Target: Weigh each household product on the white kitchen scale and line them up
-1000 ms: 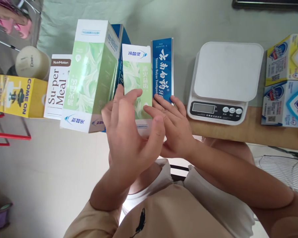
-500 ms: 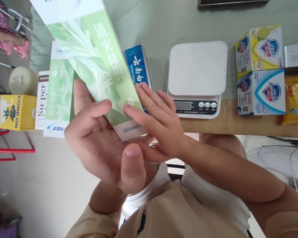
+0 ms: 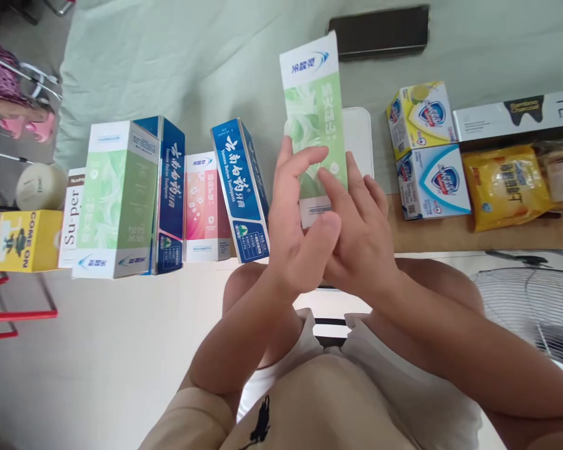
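Observation:
A green and white toothpaste box [image 3: 315, 106] stands upright over the white kitchen scale [image 3: 359, 139], most of which it hides. My left hand [image 3: 296, 231] and my right hand [image 3: 359, 240] both grip the box at its lower end, fingers on its front face. Left of my hands a blue toothpaste box [image 3: 241, 187] leans at the table's front edge, with a pink and white box [image 3: 205, 206] behind it.
A row of boxes lines the left edge: a large green box [image 3: 117, 197], a dark blue box [image 3: 171, 190], a "Su-per" box [image 3: 70, 215] and a yellow box [image 3: 16, 240]. Soap boxes [image 3: 426, 153], a yellow packet [image 3: 504, 184] and a phone [image 3: 380, 31] lie to the right.
The green box was lifted out of the row, tilted, and carried right; it now stands over the scale. Both hands moved right with it. The view shifted, showing more boxes.

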A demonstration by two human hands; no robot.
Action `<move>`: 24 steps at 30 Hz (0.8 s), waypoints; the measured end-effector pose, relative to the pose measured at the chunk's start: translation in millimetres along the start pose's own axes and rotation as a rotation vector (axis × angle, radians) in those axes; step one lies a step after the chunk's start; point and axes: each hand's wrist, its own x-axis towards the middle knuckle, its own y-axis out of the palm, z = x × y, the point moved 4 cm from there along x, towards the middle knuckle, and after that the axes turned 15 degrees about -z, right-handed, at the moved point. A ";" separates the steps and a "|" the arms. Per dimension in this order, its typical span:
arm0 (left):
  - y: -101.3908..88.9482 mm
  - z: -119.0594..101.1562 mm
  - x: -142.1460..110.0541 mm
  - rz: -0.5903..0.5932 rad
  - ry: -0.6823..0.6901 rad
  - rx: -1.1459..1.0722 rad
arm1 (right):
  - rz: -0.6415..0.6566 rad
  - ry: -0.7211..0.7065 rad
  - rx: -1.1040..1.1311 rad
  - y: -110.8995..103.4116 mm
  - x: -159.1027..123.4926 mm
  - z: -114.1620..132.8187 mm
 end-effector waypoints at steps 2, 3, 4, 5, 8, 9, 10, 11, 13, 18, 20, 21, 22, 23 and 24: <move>13.1 3.5 -2.7 0.032 -0.050 0.011 | 0.045 0.020 -0.035 -2.4 -2.6 -9.0; 18.5 4.3 -4.1 0.041 -0.061 0.017 | 0.060 0.032 -0.045 -3.0 -4.1 -13.3; 23.0 4.9 -5.3 0.046 -0.067 0.028 | 0.065 0.040 -0.055 -3.8 -5.4 -17.3; 26.5 5.2 -6.3 0.047 -0.065 0.045 | 0.062 0.047 -0.068 -4.7 -6.6 -20.9; 30.6 3.2 -6.7 0.024 0.029 0.125 | 0.012 0.053 -0.087 -11.8 -6.9 -30.0; 29.3 1.6 -5.8 -0.004 0.076 0.144 | -0.011 0.053 -0.069 -15.3 -5.8 -32.6; 26.9 0.1 -4.5 -0.039 0.117 0.154 | -0.031 0.054 -0.039 -19.0 -4.3 -35.4; 23.6 -0.9 -2.9 -0.074 0.142 0.159 | -0.047 0.055 -0.002 -22.4 -2.5 -38.3; 16.2 -0.7 0.7 -0.120 0.147 0.172 | -0.088 0.043 0.058 -27.6 1.1 -44.0; 1.8 7.7 4.3 -0.105 0.160 0.205 | -0.247 -0.027 0.114 -30.4 3.2 -52.6; -2.4 13.3 3.1 -0.101 0.190 0.191 | -0.219 -0.018 0.139 -28.9 2.6 -54.3; -4.1 16.5 2.4 -0.096 0.196 0.188 | -0.188 -0.011 0.156 -28.5 2.5 -54.9; -5.8 19.5 1.9 -0.091 0.194 0.189 | -0.151 -0.001 0.175 -28.1 2.6 -55.3; -7.3 21.8 1.5 -0.090 0.192 0.193 | -0.120 0.007 0.192 -28.0 2.8 -55.6; -8.5 23.0 1.0 -0.088 0.191 0.197 | -0.101 0.011 0.204 -28.0 3.1 -55.8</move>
